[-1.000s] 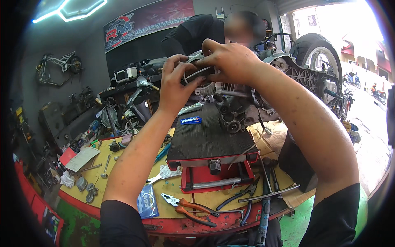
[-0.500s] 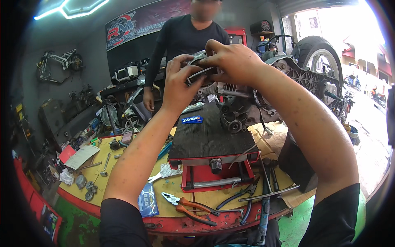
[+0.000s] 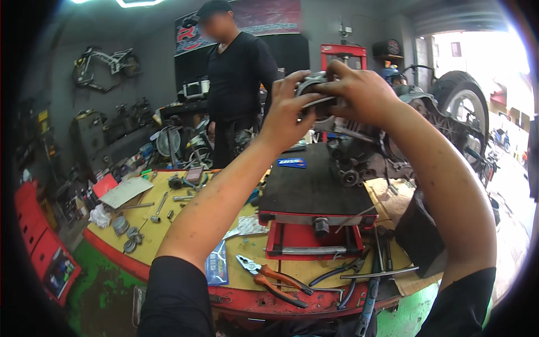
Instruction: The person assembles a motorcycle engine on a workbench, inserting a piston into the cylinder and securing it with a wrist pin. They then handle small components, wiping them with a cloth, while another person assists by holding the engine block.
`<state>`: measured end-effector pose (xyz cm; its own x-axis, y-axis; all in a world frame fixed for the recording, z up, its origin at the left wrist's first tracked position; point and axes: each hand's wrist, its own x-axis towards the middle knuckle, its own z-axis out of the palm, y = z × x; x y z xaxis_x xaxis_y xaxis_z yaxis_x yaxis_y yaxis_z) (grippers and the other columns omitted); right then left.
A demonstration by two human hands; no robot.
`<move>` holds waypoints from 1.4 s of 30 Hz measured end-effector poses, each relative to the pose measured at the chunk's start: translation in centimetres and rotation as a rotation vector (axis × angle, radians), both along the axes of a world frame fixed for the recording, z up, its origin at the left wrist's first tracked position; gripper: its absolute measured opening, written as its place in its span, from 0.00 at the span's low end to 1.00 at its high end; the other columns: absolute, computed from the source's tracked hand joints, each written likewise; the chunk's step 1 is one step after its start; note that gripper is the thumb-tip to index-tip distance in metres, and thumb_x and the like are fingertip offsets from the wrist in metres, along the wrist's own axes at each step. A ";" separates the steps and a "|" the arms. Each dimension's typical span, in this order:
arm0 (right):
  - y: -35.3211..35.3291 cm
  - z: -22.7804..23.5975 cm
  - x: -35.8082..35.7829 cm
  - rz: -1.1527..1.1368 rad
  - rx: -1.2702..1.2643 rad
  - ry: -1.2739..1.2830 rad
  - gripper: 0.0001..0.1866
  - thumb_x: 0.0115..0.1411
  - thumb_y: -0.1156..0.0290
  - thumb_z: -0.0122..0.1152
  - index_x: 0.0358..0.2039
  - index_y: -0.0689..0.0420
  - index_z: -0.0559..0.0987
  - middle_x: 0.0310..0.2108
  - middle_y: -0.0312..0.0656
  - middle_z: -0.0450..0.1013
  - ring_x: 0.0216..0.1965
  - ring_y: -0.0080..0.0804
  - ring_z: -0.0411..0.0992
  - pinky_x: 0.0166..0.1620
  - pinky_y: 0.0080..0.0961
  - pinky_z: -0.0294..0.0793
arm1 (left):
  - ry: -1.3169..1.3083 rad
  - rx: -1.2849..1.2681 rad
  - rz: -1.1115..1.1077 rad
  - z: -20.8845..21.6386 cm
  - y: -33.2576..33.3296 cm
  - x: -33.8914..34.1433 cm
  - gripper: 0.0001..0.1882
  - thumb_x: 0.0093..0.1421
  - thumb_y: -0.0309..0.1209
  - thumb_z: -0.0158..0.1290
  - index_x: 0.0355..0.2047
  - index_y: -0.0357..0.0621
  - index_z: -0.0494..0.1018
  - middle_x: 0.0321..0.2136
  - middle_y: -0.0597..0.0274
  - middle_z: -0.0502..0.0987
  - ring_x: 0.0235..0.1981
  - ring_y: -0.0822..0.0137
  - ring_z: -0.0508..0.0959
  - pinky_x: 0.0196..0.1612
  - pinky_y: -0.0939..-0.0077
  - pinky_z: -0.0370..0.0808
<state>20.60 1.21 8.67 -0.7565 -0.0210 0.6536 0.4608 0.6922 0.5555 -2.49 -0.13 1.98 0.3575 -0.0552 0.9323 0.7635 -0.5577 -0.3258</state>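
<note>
Both my hands are raised at about chest height, holding a grey metal engine part (image 3: 312, 83) with a curved rim. My left hand (image 3: 287, 115) grips its left side, thumb underneath and fingers around the edge. From the right, my right hand (image 3: 362, 89) closes on the same part, its fingers bent over the top. Much of the part is hidden by my fingers, so its exact kind does not show. Just beyond and below my hands sits a motorcycle engine (image 3: 351, 177), resting by a black-topped lift stand (image 3: 314, 194).
Orange-handled pliers (image 3: 275, 282), dark-handled pliers (image 3: 339, 272) and a T-bar (image 3: 382, 273) lie along the near edge of the yellow-topped bench (image 3: 185, 224). A blue packet (image 3: 292, 163) is on the stand. A person (image 3: 241, 84) in black stands across the bench.
The view has turned left, so the scene sits further right. My hands still hold the part together. The person opposite has turned and moved leftward relative to the bench.
</note>
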 end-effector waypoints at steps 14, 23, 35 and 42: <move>0.2 -0.1 -0.2 0.027 0.004 0.025 0.25 0.51 0.63 0.73 0.53 0.39 0.84 0.49 0.41 0.71 0.40 0.46 0.80 0.43 0.43 0.79 | 0.021 0.045 -0.005 0.0 -0.6 0.1 0.19 0.50 0.28 0.66 0.45 0.49 0.82 0.54 0.53 0.73 0.58 0.47 0.70 0.60 0.54 0.69; 0.6 -0.2 -0.3 0.027 0.004 0.016 0.21 0.55 0.60 0.72 0.51 0.37 0.84 0.46 0.41 0.71 0.38 0.47 0.79 0.42 0.45 0.79 | -0.062 -0.007 0.028 -0.3 -0.3 0.2 0.17 0.49 0.26 0.68 0.42 0.44 0.84 0.54 0.57 0.74 0.53 0.53 0.74 0.59 0.59 0.72; 0.2 -0.3 -0.3 -0.013 0.010 0.014 0.22 0.53 0.62 0.72 0.51 0.37 0.84 0.48 0.42 0.71 0.40 0.49 0.79 0.44 0.45 0.81 | -0.191 -0.085 -0.028 -0.2 -0.2 0.5 0.14 0.49 0.24 0.70 0.38 0.43 0.83 0.53 0.56 0.73 0.54 0.55 0.76 0.53 0.62 0.76; 0.3 -0.2 -0.3 -0.009 -0.032 0.027 0.22 0.53 0.62 0.72 0.51 0.41 0.83 0.50 0.42 0.71 0.40 0.49 0.80 0.44 0.46 0.81 | -0.088 -0.107 -0.192 -0.2 -1.2 -0.7 0.23 0.50 0.27 0.69 0.46 0.43 0.76 0.56 0.53 0.71 0.59 0.50 0.73 0.57 0.58 0.75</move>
